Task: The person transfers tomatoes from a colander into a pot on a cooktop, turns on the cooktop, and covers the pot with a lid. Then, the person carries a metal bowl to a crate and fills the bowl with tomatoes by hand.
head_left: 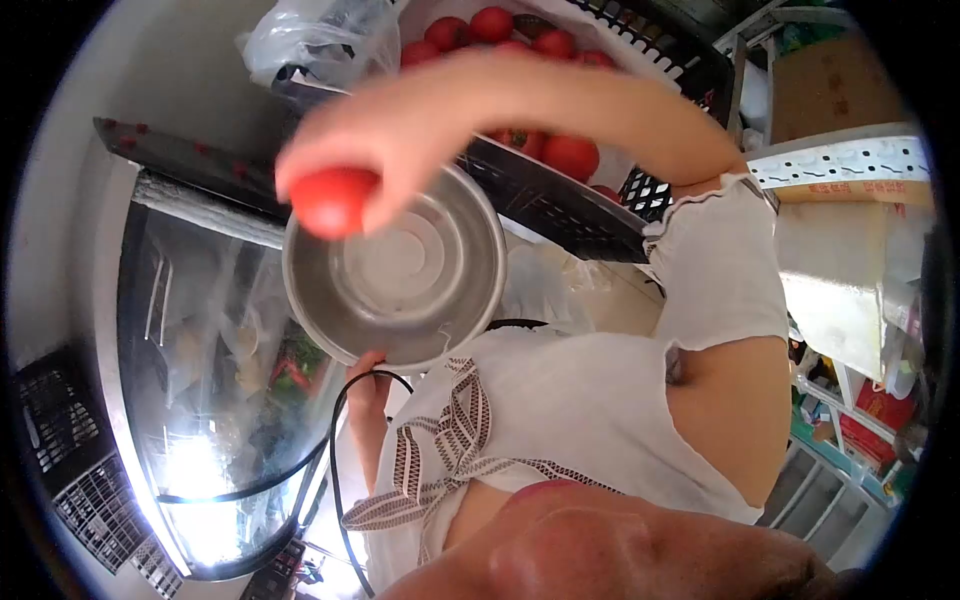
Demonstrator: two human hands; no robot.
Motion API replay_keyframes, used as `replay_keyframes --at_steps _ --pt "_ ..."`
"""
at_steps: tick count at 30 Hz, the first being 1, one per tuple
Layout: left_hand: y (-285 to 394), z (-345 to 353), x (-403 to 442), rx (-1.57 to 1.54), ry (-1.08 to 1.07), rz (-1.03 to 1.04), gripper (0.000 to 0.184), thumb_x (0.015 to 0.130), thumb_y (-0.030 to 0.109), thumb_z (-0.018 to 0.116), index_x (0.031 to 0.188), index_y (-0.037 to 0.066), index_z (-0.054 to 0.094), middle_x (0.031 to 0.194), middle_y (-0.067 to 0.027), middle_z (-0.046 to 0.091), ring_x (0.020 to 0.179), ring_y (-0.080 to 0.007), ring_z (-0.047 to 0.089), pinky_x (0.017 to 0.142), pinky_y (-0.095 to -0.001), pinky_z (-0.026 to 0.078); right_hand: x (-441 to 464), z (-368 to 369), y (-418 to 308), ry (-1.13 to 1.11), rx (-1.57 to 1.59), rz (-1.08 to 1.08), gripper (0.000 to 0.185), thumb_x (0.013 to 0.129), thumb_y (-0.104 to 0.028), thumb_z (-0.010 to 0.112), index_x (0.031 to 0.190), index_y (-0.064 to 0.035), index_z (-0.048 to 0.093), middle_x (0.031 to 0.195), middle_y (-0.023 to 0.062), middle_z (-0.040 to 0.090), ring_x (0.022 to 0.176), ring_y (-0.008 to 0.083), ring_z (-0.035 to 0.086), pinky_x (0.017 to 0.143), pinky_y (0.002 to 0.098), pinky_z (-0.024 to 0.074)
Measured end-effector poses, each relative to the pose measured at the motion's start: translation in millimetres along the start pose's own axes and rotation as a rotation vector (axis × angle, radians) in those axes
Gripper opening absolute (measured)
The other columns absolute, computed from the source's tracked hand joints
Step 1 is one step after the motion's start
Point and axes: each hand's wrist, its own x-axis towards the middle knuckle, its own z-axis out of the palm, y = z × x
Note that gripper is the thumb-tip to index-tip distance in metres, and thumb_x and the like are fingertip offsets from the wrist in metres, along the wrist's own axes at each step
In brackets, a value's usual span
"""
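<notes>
My right hand, blurred by motion, is closed around a red tomato above the left part of a round steel bowl. The bowl's inside shows bare metal where my hand and the tomato do not cover it. At the bowl's near rim is my left hand, its fingers gripping the edge; part of this hand is hidden under the bowl. Beyond my right forearm, several tomatoes lie in a black plastic crate with a pale lining.
A clear plastic bag is beside the crate at the top. Left of the bowl stands a glass-fronted cabinet with a lit interior. Black crates are at the far left. Shelving with a cardboard box stands at the right. A black cable hangs near my left arm.
</notes>
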Motion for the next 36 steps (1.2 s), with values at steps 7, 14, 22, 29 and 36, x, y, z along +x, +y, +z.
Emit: replay_keyframes --at_steps 7,14,22,29,36 --pt "9.1 -4.5 -3.9 0.061 0.024 0.008 0.008 0.068 -0.004 0.053 0.076 -0.004 0.054 0.068 -0.0066 0.054 0.065 -0.0185 0.055 0.059 -0.028 0.045 1.1 113.0 -3.1 -0.394 -0.482 -0.087 0.043 0.061 -0.028 0.066 0.098 -0.0134 0.049 0.093 0.0144 0.05 0.085 0.0325 0.055 0.067 0.0447 0.0458" --pt "9.7 -0.5 0.4 0.056 0.041 0.046 0.004 0.066 -0.001 0.057 0.07 -0.001 0.054 0.065 -0.0045 0.051 0.061 -0.0158 0.052 0.057 -0.0279 0.043 -19.4 -19.4 41.4 0.37 -0.334 0.633 0.041 0.075 -0.019 0.06 0.114 -0.0085 0.049 0.104 0.0137 0.056 0.098 0.028 0.053 0.08 0.0365 0.045" --pt "16.5 -3.4 -0.1 0.115 -0.006 -0.008 0.009 0.068 -0.002 0.055 0.076 0.0 0.053 0.066 -0.0039 0.051 0.06 -0.0145 0.051 0.056 -0.0268 0.042 -111.7 49.8 118.0 -0.177 -0.673 0.835 0.086 0.06 -0.041 0.073 0.132 -0.0249 0.029 0.127 0.0195 0.036 0.111 0.037 0.044 0.089 0.0422 0.0404" --pt "20.0 6.5 -3.9 0.031 -0.027 0.032 0.011 0.068 -0.004 0.055 0.079 -0.001 0.054 0.068 -0.0042 0.052 0.061 -0.0151 0.052 0.056 -0.0273 0.042 -78.4 -4.8 77.7 0.342 -0.041 0.784 0.065 0.068 -0.038 0.068 0.122 -0.0107 0.043 0.114 0.0153 0.053 0.1 0.0266 0.055 0.086 0.0363 0.0429" --pt "9.0 -15.9 12.3 0.072 -0.054 0.028 0.004 0.068 -0.002 0.056 0.072 -0.001 0.055 0.066 -0.0044 0.051 0.062 -0.0146 0.053 0.054 -0.0271 0.041 1.3 10.1 -19.6 0.356 -0.225 0.115 0.054 0.064 -0.031 0.068 0.111 -0.0147 0.047 0.098 0.0162 0.056 0.084 0.0325 0.057 0.072 0.0401 0.0465"
